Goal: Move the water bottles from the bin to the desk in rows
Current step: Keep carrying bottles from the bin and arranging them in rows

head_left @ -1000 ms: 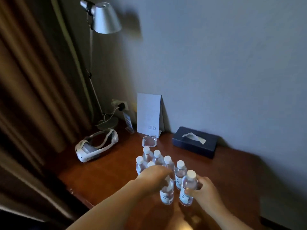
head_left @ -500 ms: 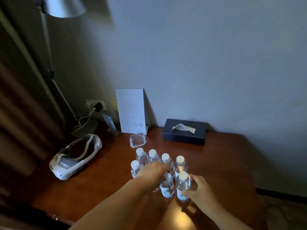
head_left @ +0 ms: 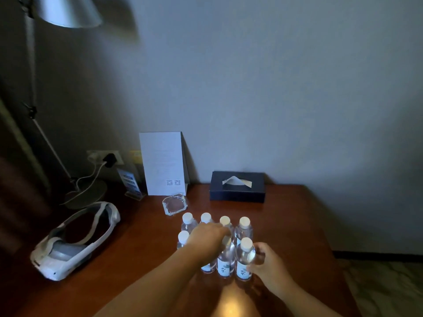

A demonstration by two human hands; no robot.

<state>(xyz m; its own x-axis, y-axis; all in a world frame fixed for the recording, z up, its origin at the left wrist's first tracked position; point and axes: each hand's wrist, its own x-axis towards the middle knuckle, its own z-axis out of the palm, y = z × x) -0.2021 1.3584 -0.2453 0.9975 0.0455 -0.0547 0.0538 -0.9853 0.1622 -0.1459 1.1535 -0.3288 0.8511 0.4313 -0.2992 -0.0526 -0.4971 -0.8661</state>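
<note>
— What carries it all?
— A reddish-brown wooden desk (head_left: 295, 216) set against the wall.
— And directly on it?
— Upright water bottles (head_left: 244, 227) in two rows near the front, a glass ashtray (head_left: 174, 204) just behind them, a dark tissue box (head_left: 238, 189), a standing white card (head_left: 163, 163), a small sign holder (head_left: 131, 185), a lamp base (head_left: 88, 194) and a white headset (head_left: 73, 243) at left.
</note>
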